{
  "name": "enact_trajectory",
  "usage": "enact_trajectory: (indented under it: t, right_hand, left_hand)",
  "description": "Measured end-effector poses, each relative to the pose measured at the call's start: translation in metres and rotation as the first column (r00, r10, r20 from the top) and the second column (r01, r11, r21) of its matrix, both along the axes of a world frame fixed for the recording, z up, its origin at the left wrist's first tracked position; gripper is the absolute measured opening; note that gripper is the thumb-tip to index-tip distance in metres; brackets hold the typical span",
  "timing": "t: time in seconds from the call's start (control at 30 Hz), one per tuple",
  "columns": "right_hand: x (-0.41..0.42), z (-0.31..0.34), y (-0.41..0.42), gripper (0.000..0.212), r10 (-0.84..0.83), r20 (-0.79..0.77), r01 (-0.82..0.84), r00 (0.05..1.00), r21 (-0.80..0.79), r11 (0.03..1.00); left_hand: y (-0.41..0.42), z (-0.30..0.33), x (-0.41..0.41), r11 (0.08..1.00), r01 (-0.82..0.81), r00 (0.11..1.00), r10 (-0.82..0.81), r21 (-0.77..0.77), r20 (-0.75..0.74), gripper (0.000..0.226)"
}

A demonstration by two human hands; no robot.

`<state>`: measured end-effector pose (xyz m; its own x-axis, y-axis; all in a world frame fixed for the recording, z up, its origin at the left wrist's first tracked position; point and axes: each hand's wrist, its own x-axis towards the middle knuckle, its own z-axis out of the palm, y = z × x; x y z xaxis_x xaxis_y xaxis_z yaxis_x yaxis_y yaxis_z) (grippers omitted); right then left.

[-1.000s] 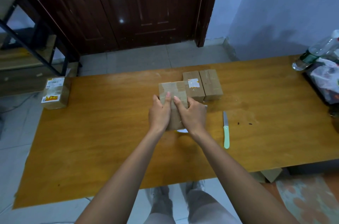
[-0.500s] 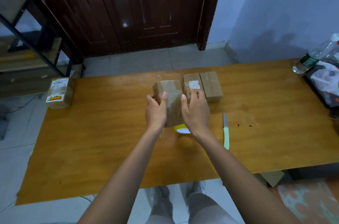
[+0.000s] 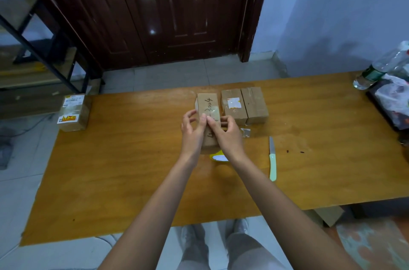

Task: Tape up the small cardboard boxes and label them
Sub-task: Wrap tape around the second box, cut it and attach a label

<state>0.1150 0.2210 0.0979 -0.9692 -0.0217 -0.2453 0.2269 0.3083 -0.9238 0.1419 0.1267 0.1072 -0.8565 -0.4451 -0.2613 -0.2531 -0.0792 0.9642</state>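
Box in hand: small cardboard box (image 3: 208,107) with handwritten digits on top, held at mid-table, just left of two other small boxes (image 3: 244,104) standing side by side and touching.
Left hand (image 3: 192,131): on the box's left side, fingers loosely curled, thumb up on the top face; partly holding it.
Right hand (image 3: 228,134): fingertips pinched on the top face near the left thumb, seems to press or pick at tape; cannot tell if a tape end is actually gripped.
Tape roll (image 3: 218,156): yellow, on the table just behind the held box on the person's side, mostly hidden by the right wrist.
Knife (image 3: 272,159): green handle, right of the held box, well clear of both hands.
Fourth box (image 3: 74,112): labelled, far left of the held box, at the table edge.
Risk 1: tape creases or lifts if pressed unevenly.
Risk 2: tape smudges or covers the handwriting.
Risk 3: light grip, box could tip toward the roll.
Risk 4: a blind reach for the knife meets the blade.
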Motion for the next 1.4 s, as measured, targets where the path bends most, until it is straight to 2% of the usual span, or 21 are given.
enact_trajectory:
  t: [0.17, 0.27, 0.53, 0.6, 0.73, 0.83, 0.9, 0.97, 1.03, 1.1, 1.13, 1.2, 1.3, 1.33, 1.4]
  right_hand:
    - [0.009, 0.005, 0.004, 0.047, 0.006, -0.178, 0.035, 0.984, 0.225, 0.974]
    - [0.014, 0.006, 0.004, 0.045, -0.028, -0.257, 0.090, 0.966, 0.235, 0.968]
    - [0.015, 0.005, 0.004, 0.042, -0.028, -0.292, 0.089, 0.956, 0.198, 0.976]
    - [0.012, 0.005, 0.005, 0.047, -0.040, -0.271, 0.095, 0.962, 0.193, 0.977]
    - [0.001, 0.011, 0.011, 0.060, -0.013, -0.208, 0.064, 0.978, 0.241, 0.968]
    - [0.002, 0.011, 0.010, 0.060, 0.058, -0.292, 0.039, 0.955, 0.316, 0.948]
    - [0.004, 0.009, 0.009, 0.057, 0.018, -0.308, 0.064, 0.951, 0.254, 0.965]
    - [0.005, 0.007, 0.009, 0.054, -0.050, -0.244, 0.088, 0.968, 0.148, 0.985]
    - [0.003, 0.007, 0.008, 0.053, -0.066, -0.143, 0.085, 0.987, 0.133, 0.987]
    - [0.000, 0.007, 0.001, 0.049, -0.023, -0.030, 0.027, 0.999, 0.149, 0.988]
    - [0.000, 0.007, -0.002, 0.044, -0.011, 0.019, 0.009, 1.000, 0.101, 0.995]
    - [0.000, 0.009, -0.005, 0.044, -0.027, 0.106, 0.036, 0.994, -0.079, 0.996]
    - [-0.006, 0.010, 0.006, 0.067, -0.033, 0.132, 0.058, 0.991, -0.191, 0.980]
    - [-0.008, 0.009, 0.009, 0.069, -0.015, 0.146, 0.047, 0.989, -0.216, 0.975]
    - [-0.011, 0.010, 0.010, 0.058, 0.007, 0.163, 0.035, 0.987, -0.254, 0.967]
  left_hand:
    - [0.002, -0.004, 0.005, 1.000, 0.023, 0.999, -0.023, 0.000, -0.047, 0.026]
    - [0.004, -0.002, 0.008, 0.999, 0.036, 0.997, -0.037, -0.018, -0.073, 0.033]
    - [0.005, -0.004, 0.014, 0.999, 0.041, 0.998, -0.043, -0.036, -0.056, 0.036]
    - [0.005, -0.004, 0.015, 0.999, 0.045, 0.998, -0.046, -0.026, -0.047, 0.035]
    - [0.006, -0.006, 0.018, 1.000, 0.016, 0.998, -0.017, -0.020, -0.063, 0.034]
    - [0.008, -0.009, 0.017, 0.999, 0.014, 0.996, -0.017, -0.029, -0.085, 0.033]
    - [0.007, -0.008, 0.015, 0.998, 0.035, 0.995, -0.040, -0.055, -0.094, 0.031]
    - [0.006, -0.008, 0.013, 0.993, 0.045, 0.993, -0.057, -0.112, -0.107, 0.032]
    - [0.008, -0.007, 0.010, 0.972, 0.035, 0.994, -0.059, -0.234, -0.094, 0.038]
    - [0.012, -0.005, 0.003, 0.920, 0.036, 0.999, -0.044, -0.390, -0.011, 0.041]
    - [0.012, -0.003, -0.001, 0.901, 0.050, 0.999, -0.046, -0.431, 0.020, 0.038]
    - [0.011, 0.003, -0.006, 0.899, 0.089, 0.994, -0.110, -0.429, -0.025, 0.033]
    - [-0.003, 0.009, -0.008, 0.929, 0.031, 0.985, -0.090, -0.368, -0.145, 0.023]
    - [-0.008, 0.009, -0.009, 0.941, -0.002, 0.991, -0.043, -0.338, -0.126, 0.023]
    - [-0.013, 0.006, -0.013, 0.983, 0.016, 1.000, -0.014, -0.180, 0.016, 0.043]
